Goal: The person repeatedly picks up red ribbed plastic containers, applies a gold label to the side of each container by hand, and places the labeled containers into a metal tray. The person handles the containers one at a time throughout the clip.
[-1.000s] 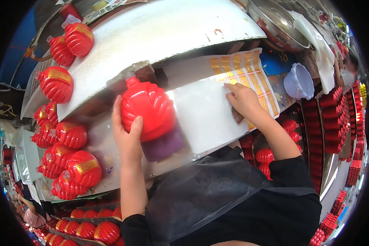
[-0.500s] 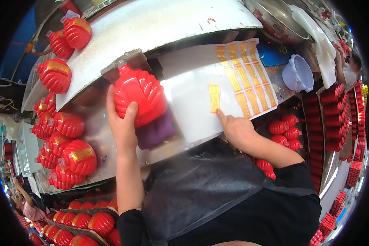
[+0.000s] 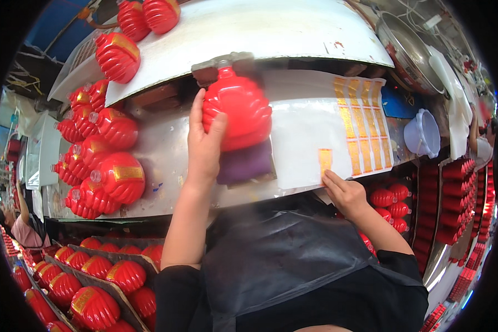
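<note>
My left hand [image 3: 206,145] grips the lower left side of a red ribbed plastic bottle [image 3: 238,113], its thumb on the front and its fingers along the edge. The bottle's clear neck rests at a grey block [image 3: 205,72], and a purple pad [image 3: 245,165] lies under its lower end. No gold label shows on the bottle's visible face. My right hand [image 3: 347,193] has thumb and fingers closed at the lower end of a single gold label [image 3: 325,157], which lies over the near edge of a white sheet [image 3: 301,127].
Rows of gold labels [image 3: 365,124] cover the sheet's right part. Labelled red bottles [image 3: 122,178] crowd the bench's left; others [image 3: 97,265] fill trays below. A pale blue bucket [image 3: 422,134] and a metal basin [image 3: 409,52] stand right. A person [image 3: 27,227] is far left.
My right hand has drawn the single gold label toward me, to the sheet's near edge, its fingers now pinched. My left hand still holds the bottle at the block. The whole view has shifted.
</note>
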The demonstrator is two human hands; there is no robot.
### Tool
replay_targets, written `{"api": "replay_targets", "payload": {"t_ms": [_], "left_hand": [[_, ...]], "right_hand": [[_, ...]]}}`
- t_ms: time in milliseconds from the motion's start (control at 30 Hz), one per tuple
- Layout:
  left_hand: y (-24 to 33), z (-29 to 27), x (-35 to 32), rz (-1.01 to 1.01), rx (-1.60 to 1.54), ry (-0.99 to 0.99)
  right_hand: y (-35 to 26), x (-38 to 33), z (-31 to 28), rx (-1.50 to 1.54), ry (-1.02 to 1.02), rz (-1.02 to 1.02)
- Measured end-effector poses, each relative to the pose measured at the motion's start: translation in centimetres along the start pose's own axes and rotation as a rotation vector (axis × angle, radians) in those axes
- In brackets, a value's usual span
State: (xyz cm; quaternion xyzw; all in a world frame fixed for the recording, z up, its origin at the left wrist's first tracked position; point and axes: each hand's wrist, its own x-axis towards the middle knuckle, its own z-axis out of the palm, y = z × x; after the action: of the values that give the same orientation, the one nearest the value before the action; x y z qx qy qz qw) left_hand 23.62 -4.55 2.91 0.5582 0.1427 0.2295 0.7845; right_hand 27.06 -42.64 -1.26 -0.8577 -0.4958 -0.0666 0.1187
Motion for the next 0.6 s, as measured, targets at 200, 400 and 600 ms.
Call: {"api": "replay_targets", "payload": {"t_ms": [200, 400, 600], "left_hand": [[0.9, -0.2, 0.1, -0.033, 0.085, -0.047], [1.2, -0.5, 0.5, 0.026, 0.317, -0.002], [2.6, -0.3, 2.1, 0.017, 0.192, 0.015]], "right_hand": [[1.1, 4.5, -3.7, 0.655, -0.288, 0.615], [0.9, 18.9, -9.2, 1.179, -0.232, 0.761], [-3.8, 26.9, -9.4, 0.451, 0.27, -0.328]]}}
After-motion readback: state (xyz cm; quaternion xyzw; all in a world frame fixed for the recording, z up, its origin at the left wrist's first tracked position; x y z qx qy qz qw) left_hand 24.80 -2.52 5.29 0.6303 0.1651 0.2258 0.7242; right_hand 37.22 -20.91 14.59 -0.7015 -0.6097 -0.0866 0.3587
